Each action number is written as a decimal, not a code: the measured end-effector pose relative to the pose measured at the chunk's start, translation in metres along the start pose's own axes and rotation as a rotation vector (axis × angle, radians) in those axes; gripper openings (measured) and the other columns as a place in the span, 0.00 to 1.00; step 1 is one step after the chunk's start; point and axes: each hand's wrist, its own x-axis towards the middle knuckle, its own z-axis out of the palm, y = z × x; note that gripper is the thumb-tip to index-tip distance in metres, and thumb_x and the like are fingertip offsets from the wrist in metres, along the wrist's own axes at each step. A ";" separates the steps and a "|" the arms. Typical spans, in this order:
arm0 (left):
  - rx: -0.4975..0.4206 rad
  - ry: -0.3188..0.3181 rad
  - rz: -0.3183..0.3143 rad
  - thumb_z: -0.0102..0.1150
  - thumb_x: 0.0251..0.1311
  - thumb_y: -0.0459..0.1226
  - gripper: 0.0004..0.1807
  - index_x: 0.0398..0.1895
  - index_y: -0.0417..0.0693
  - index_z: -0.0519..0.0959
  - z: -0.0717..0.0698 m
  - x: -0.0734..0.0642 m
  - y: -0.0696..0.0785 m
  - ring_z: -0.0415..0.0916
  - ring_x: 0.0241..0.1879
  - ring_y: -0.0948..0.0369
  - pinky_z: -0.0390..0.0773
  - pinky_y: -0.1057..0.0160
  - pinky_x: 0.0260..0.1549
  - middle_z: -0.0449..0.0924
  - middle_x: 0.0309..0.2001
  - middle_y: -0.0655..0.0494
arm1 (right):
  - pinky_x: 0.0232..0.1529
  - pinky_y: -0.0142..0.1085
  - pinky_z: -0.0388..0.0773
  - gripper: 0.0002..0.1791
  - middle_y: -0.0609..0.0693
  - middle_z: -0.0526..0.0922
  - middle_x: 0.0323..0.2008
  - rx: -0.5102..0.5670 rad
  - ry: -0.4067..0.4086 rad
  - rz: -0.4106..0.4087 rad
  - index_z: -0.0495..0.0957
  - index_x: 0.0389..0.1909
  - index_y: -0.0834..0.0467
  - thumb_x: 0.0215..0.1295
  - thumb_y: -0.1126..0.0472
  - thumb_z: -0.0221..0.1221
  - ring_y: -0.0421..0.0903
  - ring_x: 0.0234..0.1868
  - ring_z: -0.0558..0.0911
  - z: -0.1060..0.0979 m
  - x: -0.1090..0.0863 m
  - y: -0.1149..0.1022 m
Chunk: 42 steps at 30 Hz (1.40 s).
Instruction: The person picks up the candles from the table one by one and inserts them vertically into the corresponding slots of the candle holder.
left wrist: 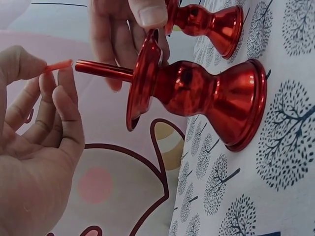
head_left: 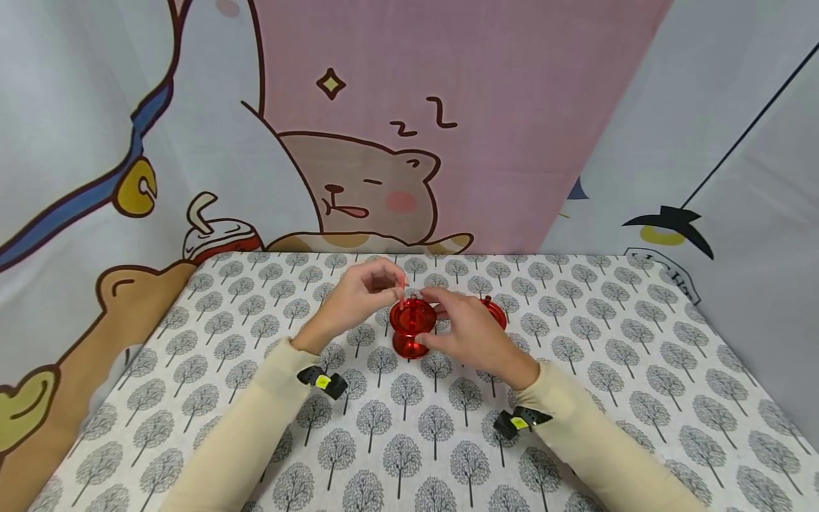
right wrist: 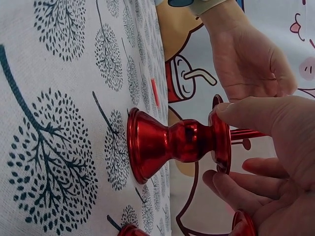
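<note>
A shiny red candle holder (head_left: 409, 346) stands upright on the table, with a wide dish on top and a thin rod (left wrist: 103, 70) rising from its middle. My right hand (head_left: 470, 331) grips the dish (right wrist: 224, 147), thumb on its rim and fingers at the opposite side. Between thumb and fingertips, my left hand (head_left: 361, 293) pinches a thin orange-red stick (left wrist: 59, 66). In the left wrist view, the stick's end is close by the rod's tip. A second red candle holder (left wrist: 216, 29) stands just to the right, partly hidden behind my right hand in the head view.
A white cloth (head_left: 403, 455) printed with grey trees covers the table. Another short red stick (right wrist: 155, 92) lies on it, seen in the right wrist view. Behind the table hangs a curtain (head_left: 486, 142) with cartoon animals.
</note>
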 end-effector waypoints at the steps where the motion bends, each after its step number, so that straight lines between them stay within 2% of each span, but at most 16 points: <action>1: 0.003 0.006 0.000 0.61 0.70 0.25 0.08 0.49 0.33 0.84 0.000 0.000 0.000 0.85 0.43 0.55 0.85 0.64 0.45 0.85 0.43 0.49 | 0.59 0.48 0.88 0.40 0.63 0.85 0.64 0.001 -0.001 0.002 0.75 0.73 0.69 0.63 0.61 0.79 0.56 0.54 0.91 0.000 0.000 0.000; 8: -0.008 0.074 0.007 0.63 0.72 0.26 0.06 0.48 0.37 0.84 0.003 0.000 -0.001 0.85 0.42 0.46 0.84 0.63 0.44 0.85 0.44 0.45 | 0.58 0.49 0.88 0.39 0.64 0.84 0.65 0.011 -0.003 0.004 0.75 0.72 0.69 0.64 0.62 0.78 0.56 0.55 0.91 0.002 -0.001 0.004; 11: -0.020 0.102 0.005 0.64 0.72 0.26 0.07 0.49 0.38 0.84 0.006 0.000 0.000 0.86 0.43 0.44 0.85 0.62 0.46 0.86 0.45 0.46 | 0.58 0.48 0.88 0.39 0.64 0.84 0.65 0.014 -0.002 0.006 0.75 0.72 0.69 0.64 0.62 0.78 0.56 0.54 0.91 0.001 -0.001 0.003; 15: -0.020 0.127 0.013 0.65 0.73 0.27 0.08 0.52 0.38 0.84 0.009 0.000 0.000 0.86 0.44 0.48 0.86 0.62 0.48 0.87 0.46 0.48 | 0.58 0.48 0.88 0.39 0.63 0.84 0.65 0.012 0.000 0.007 0.75 0.73 0.68 0.63 0.61 0.79 0.55 0.54 0.91 0.001 -0.001 0.001; 23: -0.027 0.134 0.021 0.65 0.75 0.27 0.09 0.54 0.34 0.84 0.014 0.001 0.002 0.87 0.44 0.50 0.86 0.61 0.49 0.87 0.49 0.39 | 0.57 0.51 0.88 0.38 0.64 0.85 0.64 0.006 0.000 -0.006 0.75 0.72 0.69 0.64 0.62 0.78 0.56 0.54 0.91 0.001 -0.001 0.003; 27: -0.023 0.138 0.018 0.65 0.75 0.28 0.10 0.55 0.34 0.83 0.015 0.002 0.004 0.87 0.44 0.51 0.86 0.60 0.51 0.87 0.50 0.40 | 0.57 0.51 0.88 0.38 0.64 0.85 0.64 0.017 0.000 -0.011 0.75 0.72 0.69 0.63 0.62 0.78 0.57 0.54 0.91 0.001 0.000 0.003; 32: -0.007 0.142 0.017 0.66 0.75 0.29 0.10 0.55 0.37 0.85 0.016 0.003 0.003 0.86 0.45 0.47 0.86 0.60 0.51 0.88 0.50 0.44 | 0.56 0.52 0.89 0.38 0.65 0.85 0.64 0.018 0.002 -0.015 0.75 0.71 0.69 0.63 0.63 0.78 0.57 0.53 0.91 0.001 0.000 0.003; 39: -0.002 0.143 0.015 0.65 0.75 0.28 0.11 0.56 0.32 0.83 0.017 0.003 0.002 0.84 0.47 0.32 0.85 0.63 0.48 0.88 0.49 0.41 | 0.57 0.52 0.88 0.39 0.64 0.84 0.65 0.014 -0.002 -0.008 0.75 0.72 0.69 0.63 0.62 0.78 0.57 0.53 0.91 0.001 0.001 0.003; 42: 0.010 0.144 0.010 0.65 0.75 0.28 0.11 0.56 0.31 0.83 0.017 0.003 0.002 0.85 0.46 0.39 0.85 0.62 0.49 0.88 0.49 0.43 | 0.57 0.51 0.88 0.39 0.64 0.84 0.65 0.007 -0.003 -0.005 0.75 0.72 0.68 0.63 0.62 0.79 0.56 0.53 0.91 0.001 0.001 0.002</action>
